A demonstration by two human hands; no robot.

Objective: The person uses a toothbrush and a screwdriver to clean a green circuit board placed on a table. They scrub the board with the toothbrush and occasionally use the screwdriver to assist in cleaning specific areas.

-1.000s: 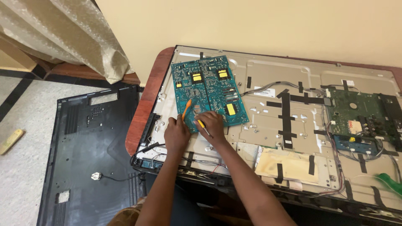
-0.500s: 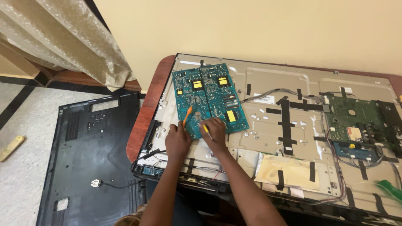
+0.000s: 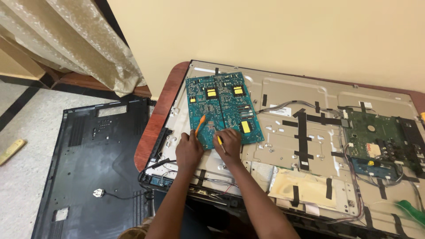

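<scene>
A teal circuit board [image 3: 221,106] with yellow parts lies on the left end of an opened flat-screen panel [image 3: 283,146] resting on a wooden table [image 3: 152,128]. My left hand [image 3: 188,150] sits at the board's near edge and grips an orange-tipped tool [image 3: 199,125] that points up onto the board. My right hand [image 3: 229,144] is beside it, also on the near edge, closed around a thin yellow-handled tool [image 3: 218,140]. Both forearms reach in from the bottom of the view.
A green circuit board [image 3: 376,132] with wires sits at the panel's right end. Black tape strips cross the metal back. A black plastic rear cover [image 3: 84,168] lies on the floor to the left, below a curtain [image 3: 75,44]. A green object [image 3: 411,211] shows at the lower right.
The view has shifted slightly; both hands stay at the teal board's near edge with their tools, moving only a little.
</scene>
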